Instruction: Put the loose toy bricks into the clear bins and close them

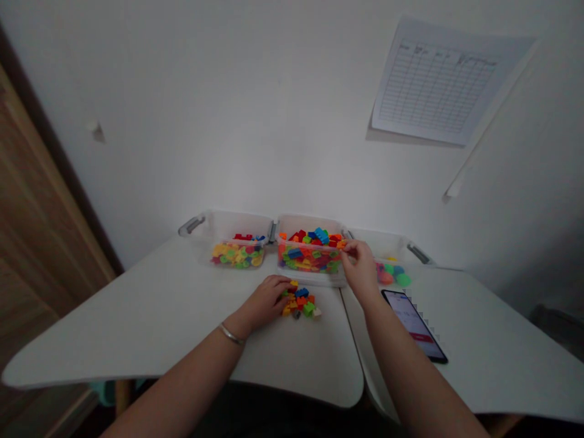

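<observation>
My right hand point(359, 264) is at the right front corner of the middle clear plastic bin point(310, 279), its thumb and forefinger pinched on an orange toy brick point(342, 244) by the rim. That bin is heaped with mixed building bricks point(306, 258) in red, orange, green and blue. On the table in front of it lies a small loose pile of bricks, among them a blue brick point(302, 292), a lime green brick point(309, 308) and a whitish brick point(316, 313). My left hand point(269, 296), with a bangle at the wrist, rests against the pile's left side, fingers loosely bent and apart; its fingertips partly cover some bricks.
A clear bin point(207, 234) of mostly yellow pieces stands left; another bin point(401, 244) with rounded coloured pieces stands right, partly behind my right hand. A phone point(415, 325) lies beside my right forearm. Two white tabletops point(182, 328) meet at a seam. A wall rises behind.
</observation>
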{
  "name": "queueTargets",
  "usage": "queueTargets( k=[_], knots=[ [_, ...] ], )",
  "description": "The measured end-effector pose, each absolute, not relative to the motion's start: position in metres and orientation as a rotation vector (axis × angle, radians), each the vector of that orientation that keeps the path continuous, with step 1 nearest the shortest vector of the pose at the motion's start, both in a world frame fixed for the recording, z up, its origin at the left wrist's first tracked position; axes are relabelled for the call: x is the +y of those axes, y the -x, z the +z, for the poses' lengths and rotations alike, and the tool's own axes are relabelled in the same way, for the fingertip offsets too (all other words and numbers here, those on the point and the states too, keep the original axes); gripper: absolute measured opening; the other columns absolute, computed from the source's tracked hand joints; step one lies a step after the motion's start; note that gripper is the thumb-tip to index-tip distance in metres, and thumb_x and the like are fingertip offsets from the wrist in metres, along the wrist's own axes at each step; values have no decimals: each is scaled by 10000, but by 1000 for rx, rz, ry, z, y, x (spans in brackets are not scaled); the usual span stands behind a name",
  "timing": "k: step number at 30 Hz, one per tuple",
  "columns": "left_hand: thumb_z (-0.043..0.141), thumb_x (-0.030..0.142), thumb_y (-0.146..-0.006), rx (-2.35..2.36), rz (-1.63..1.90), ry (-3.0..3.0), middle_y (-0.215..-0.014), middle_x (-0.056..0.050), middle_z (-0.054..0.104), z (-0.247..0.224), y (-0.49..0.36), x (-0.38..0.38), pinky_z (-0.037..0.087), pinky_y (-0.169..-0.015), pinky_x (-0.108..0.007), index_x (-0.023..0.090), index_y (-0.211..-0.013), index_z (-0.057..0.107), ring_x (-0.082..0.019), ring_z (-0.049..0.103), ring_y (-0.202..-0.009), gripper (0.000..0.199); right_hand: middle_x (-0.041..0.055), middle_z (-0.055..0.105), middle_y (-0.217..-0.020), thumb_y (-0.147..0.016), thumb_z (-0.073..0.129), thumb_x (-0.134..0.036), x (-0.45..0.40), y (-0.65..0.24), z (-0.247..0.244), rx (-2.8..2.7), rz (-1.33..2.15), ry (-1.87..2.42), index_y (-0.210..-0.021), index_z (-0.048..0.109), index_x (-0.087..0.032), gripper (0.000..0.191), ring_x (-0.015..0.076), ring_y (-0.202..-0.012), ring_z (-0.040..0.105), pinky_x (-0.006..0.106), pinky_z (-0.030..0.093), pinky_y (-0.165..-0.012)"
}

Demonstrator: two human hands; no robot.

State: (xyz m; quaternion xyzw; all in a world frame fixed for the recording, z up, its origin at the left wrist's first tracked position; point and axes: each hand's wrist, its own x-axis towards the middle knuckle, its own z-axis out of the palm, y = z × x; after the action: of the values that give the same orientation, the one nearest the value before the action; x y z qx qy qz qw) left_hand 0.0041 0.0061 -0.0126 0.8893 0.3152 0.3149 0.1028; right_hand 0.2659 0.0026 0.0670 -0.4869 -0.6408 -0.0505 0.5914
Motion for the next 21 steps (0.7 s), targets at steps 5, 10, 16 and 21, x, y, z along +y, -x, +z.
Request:
queueTargets(
  k=[5,10,16,21],
  knots=[
    [554,169,-881,939,943,-2611,-1208,-96,622,-12,-3,5,450,-1042,-436,210,-1179,638,-233,540,-1169,313,73,636,-862,-776,479,-162,22,-273,76,-1549,-245,1262,-786,589,-207,119,222,-857,579,389,496,-830],
    [555,161,-879,937,952,-2613,-1213,-94,617,-13,-4,5,443,-1050,-427,208,-1186,634,-228,534,-1169,321,117,681,-963,-814,439,-150,28,-273,61,-1646,-343,1346,-856,638,-184,206,262,-985,596,465,460,-939],
    [552,150,-871,935,935,-2620,-1216,-102,620,-14,-5,7,440,-1050,-444,202,-1179,637,-231,535,-1171,323,160,580,-1294,-807,502,-184,12,-266,50,-1708,-313,1293,-1125,606,-156,335,288,-1250,494,519,388,-1062],
    [553,148,-870,936,963,-2600,-1195,-97,623,-13,-5,5,452,-1034,-438,213,-1182,639,-227,543,-1149,329,122,617,-1239,-837,500,-169,-20,-250,43,-1734,-360,1209,-1119,633,-191,312,278,-1209,516,505,392,-1052]
  ],
)
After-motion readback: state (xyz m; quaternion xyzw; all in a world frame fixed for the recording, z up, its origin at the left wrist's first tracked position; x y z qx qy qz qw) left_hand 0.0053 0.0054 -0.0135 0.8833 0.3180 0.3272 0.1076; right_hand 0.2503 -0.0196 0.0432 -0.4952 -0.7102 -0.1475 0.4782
